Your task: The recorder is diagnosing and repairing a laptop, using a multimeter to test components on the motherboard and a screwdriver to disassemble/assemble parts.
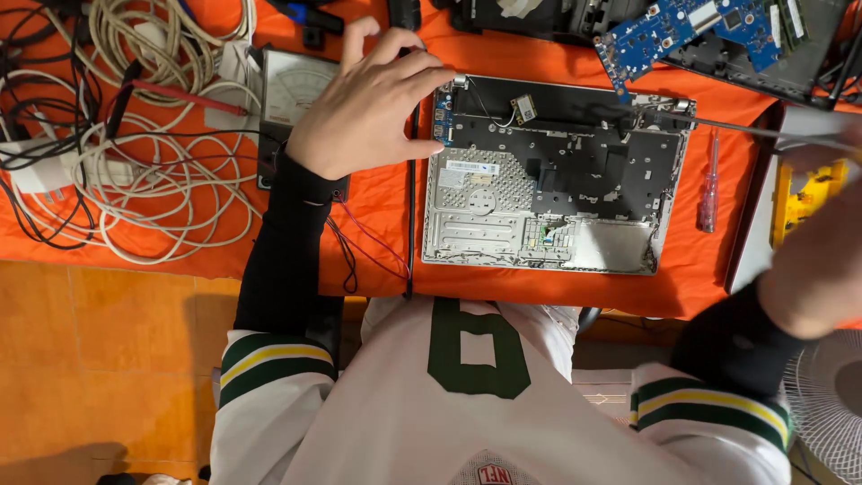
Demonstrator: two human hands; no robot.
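Observation:
An opened laptop base (548, 180) lies on the orange cloth (709, 269) with its inner frame and parts exposed. My left hand (364, 103) rests at the base's top-left corner, fingers spread and curved over the edge, holding nothing. At the right edge, my right hand (822, 157) is blurred and partly out of frame. It grips a long thin screwdriver (718, 124) whose tip reaches the base's top-right hinge area. A small wireless card (524, 109) sits near the top middle of the base.
A red-handled small screwdriver (709, 193) lies right of the base. Blue circuit board (682, 31) and dark laptop parts sit at the back. An analog meter (292, 90), white cables (153, 162) and a power strip (40, 166) fill the left. A fan (831, 404) stands bottom right.

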